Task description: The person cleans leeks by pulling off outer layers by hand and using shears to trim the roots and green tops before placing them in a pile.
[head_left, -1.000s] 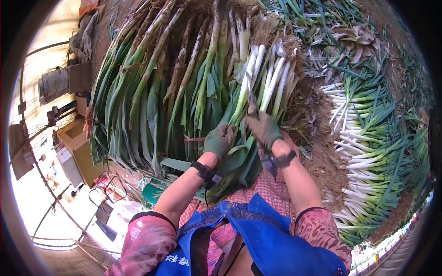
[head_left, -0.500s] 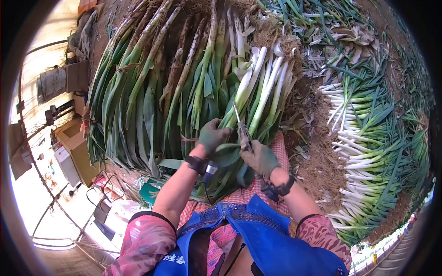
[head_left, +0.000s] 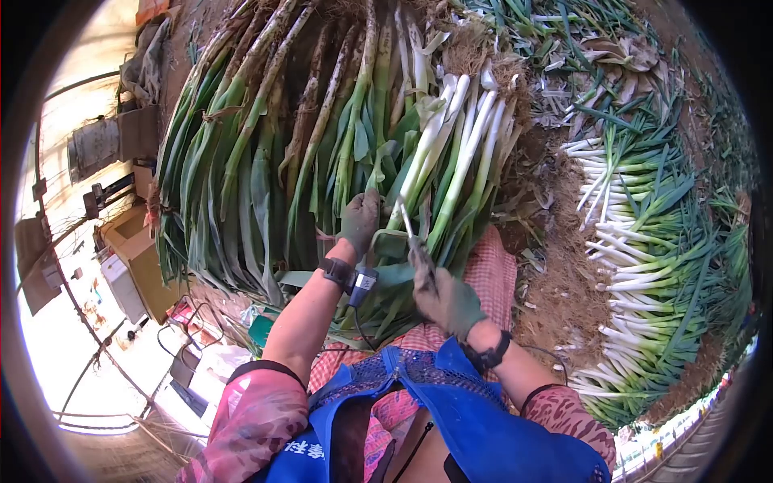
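Observation:
My left hand (head_left: pixel 360 220), in a dark green glove, is closed around a leek (head_left: pixel 378 171) in the wide pile in front of me. In my gloved right hand (head_left: pixel 448 303) is a knife (head_left: pixel 412 241). Its narrow pale tip points away from me and overlaps the lower part of the stalks. Beyond it lie several peeled leeks (head_left: pixel 460 173) with clean white shanks and roots still on. Unpeeled, muddy leeks (head_left: pixel 266 121) fill the pile to the left, their green leaves hanging toward me.
To the right, a long row of cleaned leeks (head_left: pixel 632 282) lies with white ends inward. Soil and root scraps (head_left: pixel 547 302) cover the ground between. A checked cloth (head_left: pixel 493 278) lies over my lap. At left stand an open cardboard box (head_left: pixel 141 253) and thin bars (head_left: pixel 68 298).
My left hand has moved up and slightly left onto a stalk. The right hand has drawn back toward me with the knife, and the knife tip has shifted left and down.

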{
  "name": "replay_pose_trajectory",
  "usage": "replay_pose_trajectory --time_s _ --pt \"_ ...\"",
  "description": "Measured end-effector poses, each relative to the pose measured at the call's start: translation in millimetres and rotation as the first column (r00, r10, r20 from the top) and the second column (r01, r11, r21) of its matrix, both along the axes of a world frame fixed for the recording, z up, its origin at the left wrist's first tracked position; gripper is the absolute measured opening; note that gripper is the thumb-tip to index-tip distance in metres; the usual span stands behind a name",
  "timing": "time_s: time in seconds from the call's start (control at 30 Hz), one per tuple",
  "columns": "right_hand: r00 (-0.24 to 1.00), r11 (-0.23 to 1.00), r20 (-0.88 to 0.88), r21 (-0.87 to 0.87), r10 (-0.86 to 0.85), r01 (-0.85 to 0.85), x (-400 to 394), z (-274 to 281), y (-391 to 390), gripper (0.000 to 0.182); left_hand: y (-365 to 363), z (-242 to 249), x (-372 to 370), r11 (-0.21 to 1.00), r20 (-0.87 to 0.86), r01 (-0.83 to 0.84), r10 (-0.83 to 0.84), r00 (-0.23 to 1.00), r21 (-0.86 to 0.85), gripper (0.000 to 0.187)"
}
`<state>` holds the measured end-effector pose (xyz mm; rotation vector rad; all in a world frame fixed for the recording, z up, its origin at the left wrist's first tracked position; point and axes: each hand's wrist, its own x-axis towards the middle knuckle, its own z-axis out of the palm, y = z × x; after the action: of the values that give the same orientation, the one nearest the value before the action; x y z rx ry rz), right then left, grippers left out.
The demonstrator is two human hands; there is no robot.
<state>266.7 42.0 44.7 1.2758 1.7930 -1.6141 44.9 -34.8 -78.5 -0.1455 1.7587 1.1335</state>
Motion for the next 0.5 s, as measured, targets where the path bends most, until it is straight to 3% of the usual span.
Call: replay_pose_trajectory --time_s 0.03,0.13,0.17,0.27,0.3,0.4,0.5 --pt "0.999 0.999 0.041 0.029 -0.025 0.024 -5 -17 5 0.042 6 11 -2 0.967 -0.107 0.206 -0.223 0.969 -0.151 0.038" --pt "0.992 0.99 0.098 0.124 -0.08 0.068 -19 -59 36 0.046 28 54 17 0.828 -0.389 0.413 -0.548 0.74 -0.38 0.045" --pt "0.99 0.985 0.106 0.156 -0.095 0.078 -21 -65 42 0.048 16 33 18 0.801 -0.327 0.436 -0.575 0.75 -0.41 0.051" --pt "0.997 0.989 0.068 0.145 -0.042 0.031 -25 -55 42 0.051 15 34 18 0.724 -0.291 0.568 -0.683 0.67 -0.391 0.051" --pt "0.993 0.995 0.112 0.085 0.041 -0.05 -28 -44 43 0.053 15 33 20 0.686 -0.382 0.583 -0.727 0.57 -0.435 0.052" --pt "0.978 0.995 0.204 0.094 -0.038 0.019 -21 -47 49 0.055 9 29 25 0.584 -0.585 0.569 -0.784 0.209 -0.579 0.056" --pt "0.979 0.976 0.153 0.195 -0.132 0.101 -6 -72 59 0.051 41 54 32 0.574 -0.058 0.646 -0.769 0.637 -0.503 0.062"
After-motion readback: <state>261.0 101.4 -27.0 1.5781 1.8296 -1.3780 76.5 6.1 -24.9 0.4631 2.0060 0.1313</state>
